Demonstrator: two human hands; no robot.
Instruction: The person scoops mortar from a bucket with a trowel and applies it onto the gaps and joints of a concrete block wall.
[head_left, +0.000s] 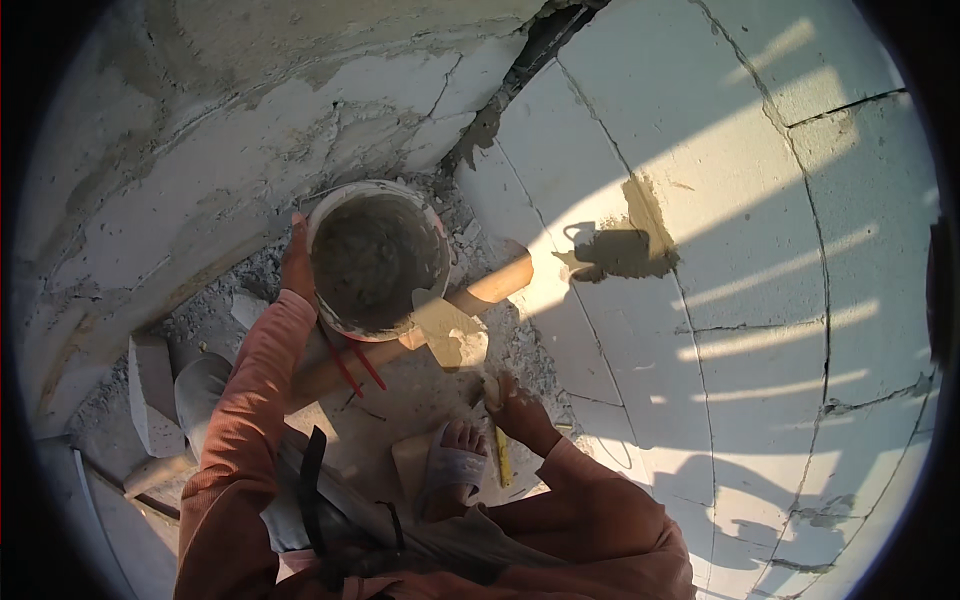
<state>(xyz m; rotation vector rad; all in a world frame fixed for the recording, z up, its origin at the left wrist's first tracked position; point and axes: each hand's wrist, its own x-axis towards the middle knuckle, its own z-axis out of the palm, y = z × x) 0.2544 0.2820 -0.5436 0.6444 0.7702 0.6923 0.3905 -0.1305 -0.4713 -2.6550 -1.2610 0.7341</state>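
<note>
A round bucket (pixel 443 232) holds grey wet mortar (pixel 372 258), its surface rough. My left hand (pixel 297 262) grips the bucket at its left side; part of the fingers is hidden. In my right hand (pixel 523 412) is a trowel (pixel 455 335), the fingers wrapped round its pale handle. The trowel's flat blade lies over the bucket's lower right rim, smeared with mortar. To the right, a wet mortar patch (pixel 630 245) covers part of a joint in the white block wall (pixel 740 250).
A wooden pole (pixel 495 283) runs behind the bucket. Red-handled pliers-like tool (pixel 365 365) and a yellow strip (pixel 503 458) lie by my sandalled foot (pixel 455 470). White block pieces (pixel 152 395) stand at left. Rubble (pixel 525 350) lines the wall's foot. A rough plastered wall (pixel 240 130) rises at upper left.
</note>
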